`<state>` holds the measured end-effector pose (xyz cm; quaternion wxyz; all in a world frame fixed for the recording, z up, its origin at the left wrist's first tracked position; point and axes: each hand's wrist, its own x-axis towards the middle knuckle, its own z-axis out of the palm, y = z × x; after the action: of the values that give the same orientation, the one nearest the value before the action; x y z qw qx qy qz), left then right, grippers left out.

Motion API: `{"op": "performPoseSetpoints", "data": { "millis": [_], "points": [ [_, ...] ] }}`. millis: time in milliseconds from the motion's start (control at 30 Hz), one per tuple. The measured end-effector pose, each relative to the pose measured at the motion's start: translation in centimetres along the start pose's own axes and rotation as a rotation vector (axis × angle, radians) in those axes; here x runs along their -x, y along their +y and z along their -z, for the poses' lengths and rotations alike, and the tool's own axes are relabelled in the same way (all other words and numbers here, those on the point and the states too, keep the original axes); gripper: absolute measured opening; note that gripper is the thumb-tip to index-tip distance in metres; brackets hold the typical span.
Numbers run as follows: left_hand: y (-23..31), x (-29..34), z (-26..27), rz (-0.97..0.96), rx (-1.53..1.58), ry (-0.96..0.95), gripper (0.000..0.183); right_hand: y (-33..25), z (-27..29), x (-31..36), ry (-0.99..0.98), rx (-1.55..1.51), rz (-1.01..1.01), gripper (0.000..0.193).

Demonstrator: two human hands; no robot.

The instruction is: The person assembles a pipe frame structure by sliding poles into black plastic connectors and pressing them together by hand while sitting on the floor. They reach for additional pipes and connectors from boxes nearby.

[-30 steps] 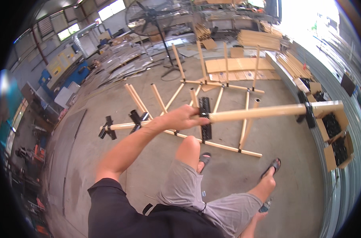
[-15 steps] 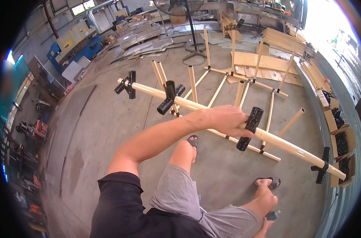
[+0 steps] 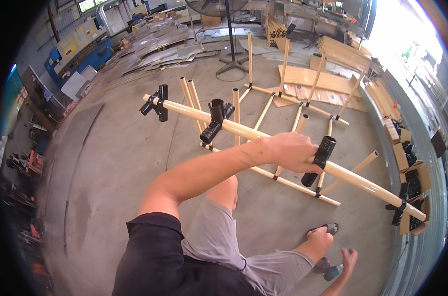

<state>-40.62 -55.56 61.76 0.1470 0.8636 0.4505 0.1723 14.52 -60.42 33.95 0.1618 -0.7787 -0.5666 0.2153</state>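
Note:
My left hand (image 3: 294, 152) is wrapped round a long cream pipe (image 3: 367, 184), just beside a black pipe joint (image 3: 324, 159). The pipe hangs slantwise in front of me, its left end higher in view. More black joints sit along it: a branching one (image 3: 216, 120), another (image 3: 161, 102) near the left end, and one (image 3: 400, 204) near the right end. Low at the right, my right hand (image 3: 349, 258) has loosely bent fingers and appears to hold nothing. Close to it is a dark and grey-blue object (image 3: 334, 272), perhaps a power tool; its kind is unclear.
Behind the held pipe stands a frame of cream pipes (image 3: 300, 186) with upright posts. Cardboard boxes (image 3: 417, 180) with black joints line the right side. Flat cardboard (image 3: 305, 76) and bundled pipes (image 3: 344, 52) lie farther back. A stand fan (image 3: 230, 34) rises at the back.
My left hand and the pipe have shifted slightly in view. My right hand has moved up and right, away from the dark and grey-blue object it was beside.

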Motion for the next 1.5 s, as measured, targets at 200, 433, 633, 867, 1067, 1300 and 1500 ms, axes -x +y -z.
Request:
{"op": "performPoseSetpoints", "data": {
  "millis": [200, 433, 633, 867, 1067, 1300, 1500],
  "points": [
    [-1.1, -1.8, 0.4, -0.066, -0.032, 0.057, 0.048, -29.5, 12.6, 8.7, 0.225, -0.293, 0.834, 0.045],
    [-2.8, -2.7, -0.7, -0.132, -0.085, 0.128, 0.053, -42.7, 9.0, 4.2, 0.036, 0.29, 0.97, 0.036],
    [-5.8, -4.1, -0.2, -0.09, -0.036, 0.056, 0.052, -46.0, 5.1, -0.5, 0.003, 0.365, 0.961, 0.025],
    [-10.0, -5.0, 0.2, -0.103, -0.078, 0.08, 0.04, -47.5, 1.0, -2.2, 0.104, 0.211, 0.863, 0.03],
    [-12.9, -3.1, 0.8, -0.105, -0.094, 0.28, 0.033, -49.3, -1.3, -4.1, 0.131, 0.105, 0.767, 0.025],
    [-14.8, 14.8, 12.4, 0.316, 0.321, 0.535, 0.032, -48.3, -0.5, -6.0, 0.216, 0.137, 0.751, 0.024],
    [-28.9, 26.7, 17.6, 0.989, -0.143, 0.863, 0.06, -49.5, -1.4, -6.7, 0.254, 0.109, 0.785, 0.022]
  ]
}}
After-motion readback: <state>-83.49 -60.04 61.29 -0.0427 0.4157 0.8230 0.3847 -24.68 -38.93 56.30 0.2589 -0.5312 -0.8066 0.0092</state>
